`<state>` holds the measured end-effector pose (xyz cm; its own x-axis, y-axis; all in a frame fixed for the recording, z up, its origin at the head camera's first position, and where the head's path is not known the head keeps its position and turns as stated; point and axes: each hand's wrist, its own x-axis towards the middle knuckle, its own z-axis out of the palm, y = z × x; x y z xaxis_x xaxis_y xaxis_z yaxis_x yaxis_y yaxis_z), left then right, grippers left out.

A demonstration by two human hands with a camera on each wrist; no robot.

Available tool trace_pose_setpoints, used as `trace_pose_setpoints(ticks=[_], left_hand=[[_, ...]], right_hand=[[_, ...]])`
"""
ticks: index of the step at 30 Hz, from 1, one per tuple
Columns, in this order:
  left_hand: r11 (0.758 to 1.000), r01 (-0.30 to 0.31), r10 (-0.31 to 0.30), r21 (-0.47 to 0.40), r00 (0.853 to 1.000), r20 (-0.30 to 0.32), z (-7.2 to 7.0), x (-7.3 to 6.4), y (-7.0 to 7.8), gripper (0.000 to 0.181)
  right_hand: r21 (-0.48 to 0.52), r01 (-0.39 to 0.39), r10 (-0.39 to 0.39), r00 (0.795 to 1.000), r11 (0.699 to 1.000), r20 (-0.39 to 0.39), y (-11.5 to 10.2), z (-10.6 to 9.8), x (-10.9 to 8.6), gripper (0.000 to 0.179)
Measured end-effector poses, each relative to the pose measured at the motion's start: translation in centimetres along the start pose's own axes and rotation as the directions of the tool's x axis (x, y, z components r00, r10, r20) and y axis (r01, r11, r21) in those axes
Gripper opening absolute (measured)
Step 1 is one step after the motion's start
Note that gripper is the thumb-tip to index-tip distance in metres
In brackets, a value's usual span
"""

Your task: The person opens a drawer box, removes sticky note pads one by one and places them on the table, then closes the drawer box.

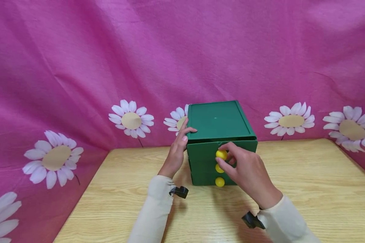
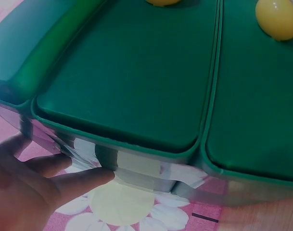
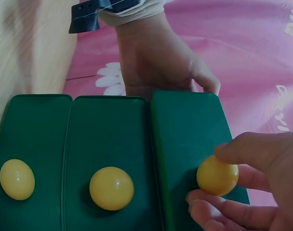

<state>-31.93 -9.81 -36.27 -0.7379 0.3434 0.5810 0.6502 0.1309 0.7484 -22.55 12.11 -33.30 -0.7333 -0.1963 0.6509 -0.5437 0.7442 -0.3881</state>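
The right hand (image 1: 250,170) pinches the top knob (image 1: 221,155) on the front of the box (image 1: 216,121); the left hand (image 1: 176,153), fingers spread, touches its left side.

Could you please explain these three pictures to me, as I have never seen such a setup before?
There is no robot here, just a person's two bare hands at work. The widest picture comes from a camera worn on the head; the other two come from cameras on the left and right wrists. On the wooden table stands a green cabinet with three drawers, each with a yellow knob. The fingers of the right hand hold the top knob, and the top drawer stands slightly out from the two below. The left hand is at the cabinet's left side. Behind hangs a pink cloth printed with white flowers.
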Motion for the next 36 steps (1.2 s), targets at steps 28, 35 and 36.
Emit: trace_pose_setpoints(ticks=[28, 35, 36], left_hand=[[1.0, 0.016, -0.016, -0.011, 1.0, 0.009, 0.0, -0.2, 2.0, 0.041], [0.999, 0.025, -0.024, -0.037, 1.0, 0.017, -0.1, -0.4, 3.7, 0.04], [0.999, 0.025, -0.024, -0.037, 1.0, 0.017, -0.1, -0.4, 3.7, 0.04]], right_hand=[[-0.048, -0.022, 0.028, 0.994, 0.999, 0.109, -1.8, -1.6, -0.7, 0.028], [-0.086, -0.007, 0.017, 0.992, 0.996, 0.123, -2.5, -2.0, -0.9, 0.029], [-0.092, -0.006, 0.017, 0.992, 0.996, 0.126, -2.6, -2.0, -0.9, 0.029]])
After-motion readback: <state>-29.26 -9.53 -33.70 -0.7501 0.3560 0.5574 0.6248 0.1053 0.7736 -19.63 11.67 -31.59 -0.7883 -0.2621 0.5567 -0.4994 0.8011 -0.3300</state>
